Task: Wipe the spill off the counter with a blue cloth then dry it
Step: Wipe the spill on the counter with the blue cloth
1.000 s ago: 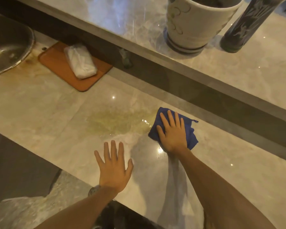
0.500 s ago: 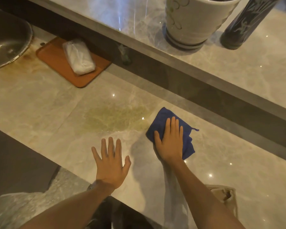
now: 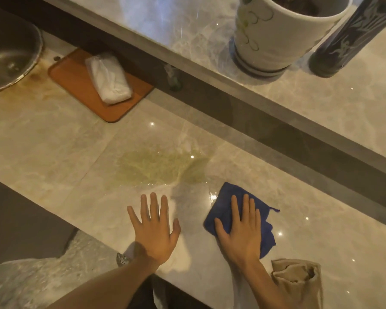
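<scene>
the right hand (image 3: 241, 233) lies flat, fingers spread, pressing the blue cloth (image 3: 223, 210) onto the counter (image 3: 54, 148) just right of and nearer than the yellowish spill (image 3: 161, 168), not closed around it, while the left hand (image 3: 156, 228) rests open and empty on the stone beside it. to wipe well, i judge the cloth should be pushed left and away across the whole puddle with even palm pressure, working from the edges inward so liquid is not spread toward the orange board (image 3: 80, 85). counted: one blue cloth, one tan cloth (image 3: 296, 279) near the right wrist, likely for drying, one spill, one plant pot (image 3: 274, 32), one dark bottle (image 3: 343, 39).
</scene>
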